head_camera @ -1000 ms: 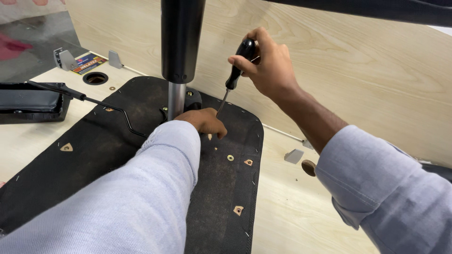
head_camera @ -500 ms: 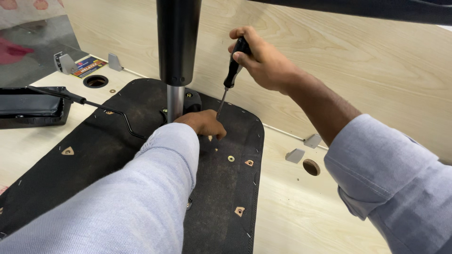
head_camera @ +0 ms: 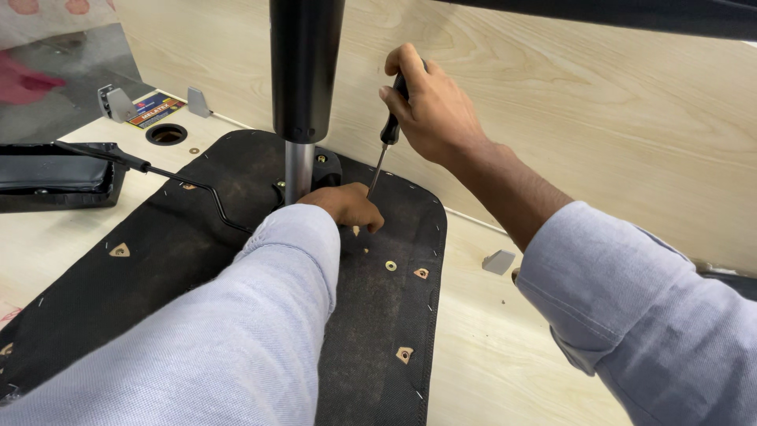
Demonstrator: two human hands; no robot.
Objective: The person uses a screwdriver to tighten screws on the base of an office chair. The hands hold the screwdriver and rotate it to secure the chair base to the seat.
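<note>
The right hand point(head_camera: 430, 110) was closed around the dark handle of a screwdriver point(head_camera: 384, 150), holding it nearly upright with a slight lean; its thin metal shaft ran down and to the left, the tip meeting the black fabric-covered seat base point(head_camera: 378, 315) just beside the left hand point(head_camera: 347, 207). That left hand rested low on the base, fingers curled down against the fabric close to the screwdriver tip — whether it pinched anything small there could not be told; its pale blue sleeve covered the wrist. Directly behind the left hand rose the chair's column point(head_camera: 303, 79), a thick black tube over a narrower shiny metal rod, set into the middle of the base; a thin black lever point(head_camera: 181, 185) bent away from it toward the left. The base lay flat on a light wooden surface point(head_camera: 489, 355) — brass-coloured eyelets and small triangular cut-outs dotted its fabric; a black tray-like part point(head_camera: 55, 173) sat at the far left.
</note>
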